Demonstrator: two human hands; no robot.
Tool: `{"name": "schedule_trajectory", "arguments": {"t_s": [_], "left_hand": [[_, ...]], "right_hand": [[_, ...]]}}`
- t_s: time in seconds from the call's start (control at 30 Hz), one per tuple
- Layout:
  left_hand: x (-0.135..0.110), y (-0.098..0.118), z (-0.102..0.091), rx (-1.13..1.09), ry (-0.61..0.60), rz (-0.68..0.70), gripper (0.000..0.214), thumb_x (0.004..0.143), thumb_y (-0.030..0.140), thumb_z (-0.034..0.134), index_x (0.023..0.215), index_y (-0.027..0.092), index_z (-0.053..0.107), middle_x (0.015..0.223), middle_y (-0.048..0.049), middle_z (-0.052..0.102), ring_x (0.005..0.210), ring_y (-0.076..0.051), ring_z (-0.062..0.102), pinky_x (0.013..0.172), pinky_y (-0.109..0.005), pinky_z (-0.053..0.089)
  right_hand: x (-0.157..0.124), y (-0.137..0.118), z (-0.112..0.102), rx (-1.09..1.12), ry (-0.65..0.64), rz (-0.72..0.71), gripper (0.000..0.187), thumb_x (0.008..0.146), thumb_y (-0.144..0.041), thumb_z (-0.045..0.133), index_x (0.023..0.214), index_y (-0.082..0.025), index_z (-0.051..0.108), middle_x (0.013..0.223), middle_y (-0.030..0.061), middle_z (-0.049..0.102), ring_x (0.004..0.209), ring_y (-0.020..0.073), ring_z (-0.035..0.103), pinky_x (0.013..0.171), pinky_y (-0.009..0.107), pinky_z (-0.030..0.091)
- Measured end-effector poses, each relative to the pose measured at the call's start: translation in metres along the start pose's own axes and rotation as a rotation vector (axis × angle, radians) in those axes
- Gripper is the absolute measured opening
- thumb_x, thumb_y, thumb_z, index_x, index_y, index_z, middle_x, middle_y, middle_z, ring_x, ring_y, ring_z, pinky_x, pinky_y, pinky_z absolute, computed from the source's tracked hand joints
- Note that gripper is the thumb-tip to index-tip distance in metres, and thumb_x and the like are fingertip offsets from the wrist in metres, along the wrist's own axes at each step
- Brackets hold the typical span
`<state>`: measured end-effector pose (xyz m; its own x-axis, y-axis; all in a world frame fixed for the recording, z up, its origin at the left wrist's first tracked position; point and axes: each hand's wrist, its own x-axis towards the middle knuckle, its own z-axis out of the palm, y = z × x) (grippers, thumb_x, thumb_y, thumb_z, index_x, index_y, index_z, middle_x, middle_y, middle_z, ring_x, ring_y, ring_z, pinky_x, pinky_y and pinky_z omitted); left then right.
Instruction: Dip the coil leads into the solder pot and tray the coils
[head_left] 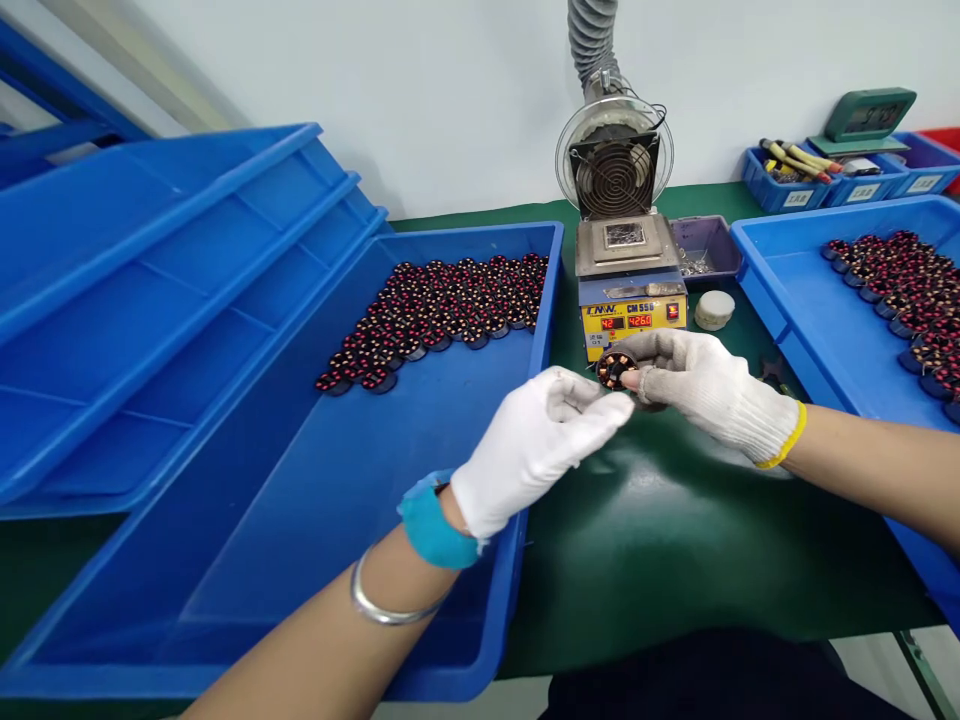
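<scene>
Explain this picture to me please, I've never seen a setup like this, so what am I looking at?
These are a person's two gloved hands at work. The single picture comes from a camera worn on the head, looking forward and down. The yellow-cuffed right hand holds a round copper-wound stator. The left hand is close beside it; whether it touches the part is hard to tell. On the green workbench are a large blue tray by the left hand and another blue tray to the right, both holding many similar stators. Between them stands what looks like a solder pot, with a fan and flexible duct above.
</scene>
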<state>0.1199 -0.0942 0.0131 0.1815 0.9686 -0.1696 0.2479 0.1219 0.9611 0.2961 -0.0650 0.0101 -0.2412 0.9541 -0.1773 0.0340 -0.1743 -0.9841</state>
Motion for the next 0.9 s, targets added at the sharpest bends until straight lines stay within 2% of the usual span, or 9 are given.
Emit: {"name": "schedule_trajectory", "arguments": {"t_s": [0.1,0.2,0.27,0.37,0.47,0.57,0.63,0.77,0.9], "left_hand": [[0.000,-0.003,0.013,0.037,-0.013,-0.012,0.034,0.081,0.048,0.064,0.072,0.016,0.055,0.063,-0.0030,0.065,0.052,-0.014,0.063,0.041,-0.021,0.043],[-0.006,-0.001,0.009,-0.058,-0.036,0.020,0.024,0.082,0.038,0.063,0.074,0.015,0.058,0.062,-0.0026,0.066,0.048,-0.014,0.062,0.042,-0.023,0.046],[-0.010,0.002,0.001,-0.115,0.058,0.086,0.022,0.081,0.036,0.063,0.073,0.016,0.059,0.059,-0.0016,0.065,0.045,-0.013,0.059,0.042,-0.024,0.045],[-0.010,0.002,-0.004,-0.107,0.228,0.169,0.032,0.084,0.046,0.057,0.071,0.017,0.058,0.056,-0.0002,0.062,0.042,-0.011,0.055,0.040,-0.023,0.040],[-0.007,0.000,0.004,0.044,0.228,0.167,0.038,0.087,0.053,0.053,0.073,0.018,0.057,0.058,0.0001,0.062,0.047,-0.012,0.057,0.044,-0.023,0.042],[-0.008,-0.004,0.015,0.163,0.249,0.164,0.034,0.089,0.047,0.054,0.071,0.019,0.056,0.056,0.0018,0.059,0.048,-0.010,0.056,0.048,-0.022,0.043],[-0.011,-0.007,0.017,0.196,0.201,0.202,0.032,0.091,0.043,0.052,0.071,0.019,0.056,0.058,0.0018,0.059,0.049,-0.010,0.056,0.050,-0.023,0.044],[-0.012,-0.013,0.015,0.341,-0.032,0.259,0.037,0.092,0.044,0.048,0.066,0.019,0.058,0.062,0.0002,0.061,0.056,-0.013,0.057,0.057,-0.025,0.045],[-0.004,-0.014,0.016,0.513,-0.232,0.264,0.031,0.088,0.045,0.055,0.071,0.021,0.067,0.068,-0.0017,0.067,0.063,-0.017,0.060,0.058,-0.026,0.043]], "right_hand": [[-0.003,0.000,0.004,-0.079,0.007,-0.056,0.027,0.071,-0.007,0.064,0.097,-0.013,0.066,0.092,0.0039,0.071,0.076,0.0105,0.065,0.070,0.023,0.055],[-0.005,0.000,0.005,-0.124,0.020,-0.129,0.029,0.072,-0.011,0.065,0.101,-0.014,0.065,0.099,0.0045,0.071,0.086,0.0126,0.067,0.078,0.025,0.056],[-0.005,0.000,0.004,-0.127,0.039,-0.130,0.031,0.073,-0.012,0.066,0.104,-0.015,0.065,0.099,0.0045,0.071,0.085,0.0127,0.068,0.077,0.025,0.056],[-0.006,-0.002,0.004,-0.123,0.055,-0.114,0.034,0.071,-0.013,0.068,0.105,-0.015,0.065,0.097,0.0038,0.071,0.079,0.0117,0.067,0.071,0.023,0.057],[-0.008,-0.002,0.005,-0.136,0.038,-0.141,0.033,0.071,-0.013,0.068,0.104,-0.015,0.065,0.098,0.0037,0.072,0.078,0.0115,0.067,0.071,0.023,0.057],[-0.008,-0.002,0.004,-0.177,0.040,-0.184,0.031,0.073,-0.014,0.067,0.103,-0.015,0.066,0.101,0.0043,0.071,0.083,0.0123,0.068,0.074,0.024,0.057],[-0.006,-0.003,0.000,-0.206,0.073,-0.208,0.028,0.073,-0.015,0.066,0.101,-0.015,0.067,0.100,0.0046,0.072,0.083,0.0129,0.068,0.075,0.025,0.057],[0.013,-0.012,-0.018,-0.305,0.176,-0.286,0.028,0.074,-0.016,0.065,0.102,-0.013,0.068,0.098,0.0052,0.072,0.087,0.0157,0.067,0.081,0.029,0.056],[0.053,-0.037,-0.045,-0.625,0.294,-0.467,0.034,0.076,-0.020,0.063,0.109,-0.016,0.068,0.104,0.0043,0.071,0.098,0.0195,0.065,0.091,0.036,0.052]]}}
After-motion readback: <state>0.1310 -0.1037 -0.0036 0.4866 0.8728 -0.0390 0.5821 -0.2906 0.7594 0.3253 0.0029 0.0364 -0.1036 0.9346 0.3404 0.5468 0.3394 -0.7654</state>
